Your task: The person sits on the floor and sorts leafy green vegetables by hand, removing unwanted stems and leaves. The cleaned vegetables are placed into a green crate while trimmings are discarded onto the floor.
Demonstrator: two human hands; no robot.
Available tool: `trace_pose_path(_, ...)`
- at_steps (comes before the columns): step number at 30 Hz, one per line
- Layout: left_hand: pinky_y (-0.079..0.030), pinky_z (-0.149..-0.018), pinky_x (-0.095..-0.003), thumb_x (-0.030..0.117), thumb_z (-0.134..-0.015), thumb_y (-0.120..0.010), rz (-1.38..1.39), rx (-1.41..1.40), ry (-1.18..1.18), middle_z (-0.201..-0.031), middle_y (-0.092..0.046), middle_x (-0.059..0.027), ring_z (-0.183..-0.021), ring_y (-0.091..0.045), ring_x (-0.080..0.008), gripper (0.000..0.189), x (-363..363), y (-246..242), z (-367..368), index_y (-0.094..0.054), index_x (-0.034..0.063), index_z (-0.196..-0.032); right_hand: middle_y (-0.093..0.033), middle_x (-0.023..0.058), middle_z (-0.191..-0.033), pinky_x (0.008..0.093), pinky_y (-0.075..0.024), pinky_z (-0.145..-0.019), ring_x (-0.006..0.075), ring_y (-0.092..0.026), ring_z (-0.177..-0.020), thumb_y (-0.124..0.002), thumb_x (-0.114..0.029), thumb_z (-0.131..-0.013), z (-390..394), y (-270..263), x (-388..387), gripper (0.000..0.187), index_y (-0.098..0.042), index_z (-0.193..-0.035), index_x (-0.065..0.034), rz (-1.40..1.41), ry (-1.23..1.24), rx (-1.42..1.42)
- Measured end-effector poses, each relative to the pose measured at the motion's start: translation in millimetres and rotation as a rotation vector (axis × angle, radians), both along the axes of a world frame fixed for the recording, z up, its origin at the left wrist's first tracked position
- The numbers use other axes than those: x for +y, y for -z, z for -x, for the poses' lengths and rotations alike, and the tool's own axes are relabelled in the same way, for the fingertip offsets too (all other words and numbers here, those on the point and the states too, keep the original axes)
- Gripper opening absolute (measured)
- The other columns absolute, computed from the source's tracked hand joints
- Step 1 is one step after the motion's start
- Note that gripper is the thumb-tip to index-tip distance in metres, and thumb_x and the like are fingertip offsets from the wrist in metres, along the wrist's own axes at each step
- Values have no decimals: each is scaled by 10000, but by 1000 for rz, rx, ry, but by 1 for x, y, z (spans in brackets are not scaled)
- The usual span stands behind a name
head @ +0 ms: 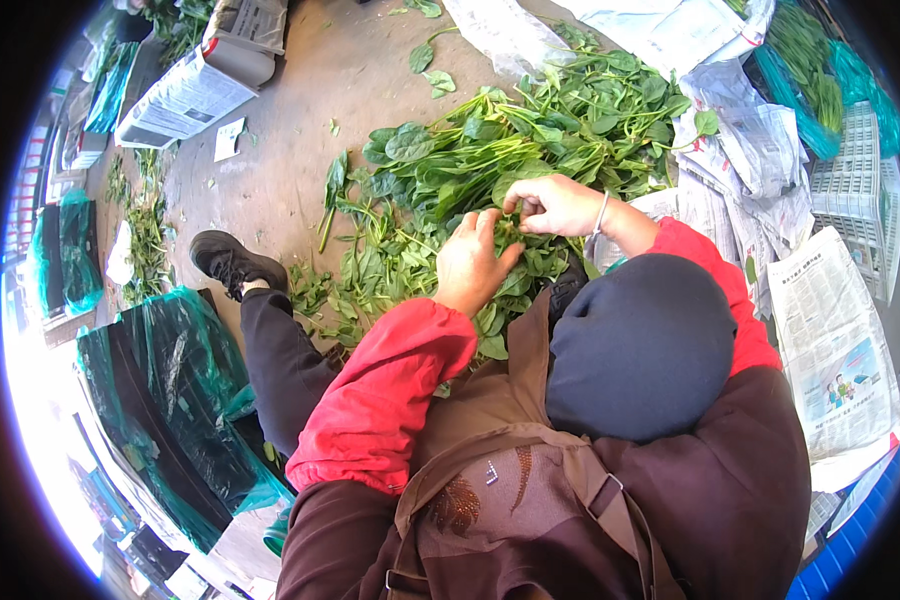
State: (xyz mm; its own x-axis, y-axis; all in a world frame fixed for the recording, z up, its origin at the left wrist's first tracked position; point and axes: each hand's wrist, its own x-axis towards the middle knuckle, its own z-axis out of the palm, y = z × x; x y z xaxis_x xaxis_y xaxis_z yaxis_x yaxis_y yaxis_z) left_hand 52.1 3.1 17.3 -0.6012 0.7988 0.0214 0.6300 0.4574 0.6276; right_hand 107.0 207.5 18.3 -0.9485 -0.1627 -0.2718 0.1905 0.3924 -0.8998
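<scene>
Above a heap of leafy greens that look like spinach [450,169], both hands are close together. My left hand [471,262] has its fingers bent around a small spinach plant [507,234], partly hidden by the hand. From the other side, the bent fingers and thumb of my right hand [553,204] pinch at the same plant; the exact contact is hard to see. A light bangle [600,214] circles the right wrist. Loose leaves [375,262] lie under and left of the hands, between my legs.
Newspaper sheets [832,352] cover the right side, near white plastic crates [847,195] and greens in teal plastic [806,67]. A clear plastic bag [506,34] lies beyond the heap. On the left are a newspaper-lined box [195,90], trimmings [146,255] and a teal-plastic-lined box [172,405].
</scene>
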Motion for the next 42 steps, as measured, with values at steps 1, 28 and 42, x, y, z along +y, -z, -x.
trace_pose_path(1, -513, -686, -388, 222, -751, -762, -20, -5, -11, -928, -596, -140, -823, -627, -309, 459, 1, 5, 1, -559, 55, -1127, -675, 88, -774, 328, -496, -635, 185, -638, -693, -695, -126, -792, 2, -3, -4, 283, -626, -1058, -62, -37, 29, 37)
trace_pose_path(28, -485, -706, -213, 54, -818, -756, 121, -918, 130, -852, -639, 13, -780, -587, -56, 239, -25, -99, 35, -637, 1, -1019, -654, 9, -768, 265, -481, -615, 88, -569, -656, -714, -215, -849, -7, -53, -24, 219, -664, -915, -13, 495, -194, -87)
trace_pose_path(42, -475, -957, -489, 93, -849, -636, -554, -1406, 34, -1056, -671, -225, -1031, -639, -344, 137, -32, -116, 68, -537, 89, -943, -696, 68, -850, 267, -556, -569, 118, -650, -619, -647, -109, -868, -7, 30, 37, 123, -687, -964, -44, 224, 438, -28)
